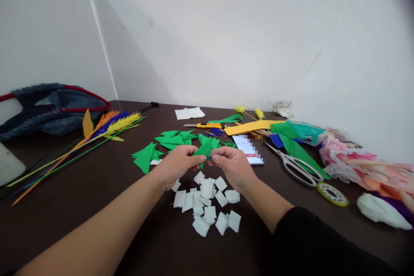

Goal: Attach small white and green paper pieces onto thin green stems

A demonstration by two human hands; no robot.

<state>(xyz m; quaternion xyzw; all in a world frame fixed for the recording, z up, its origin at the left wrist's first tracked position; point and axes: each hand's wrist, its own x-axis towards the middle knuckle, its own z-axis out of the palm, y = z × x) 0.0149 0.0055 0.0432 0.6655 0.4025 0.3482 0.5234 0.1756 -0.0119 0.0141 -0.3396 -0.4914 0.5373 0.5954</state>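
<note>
My left hand [183, 163] pinches a green paper piece [203, 150] between thumb and fingers, just above the table. My right hand [231, 164] is closed at the right edge of the same piece, its thumb and forefinger pressed together there. Several white paper squares [207, 189] lie scattered on the table below and between my wrists. Beyond my left hand lie more green paper pieces [176, 138], with another green cluster [145, 157] farther left. A white slip shows beside that cluster.
Behind the hands lie a yellow box cutter [208, 125] and a phone [247, 148]. At right are scissors [296, 168], a tape roll [332, 194] and dolls [352, 155]. Paper flowers [106, 127] on long stems lie left, near a denim item [54, 108].
</note>
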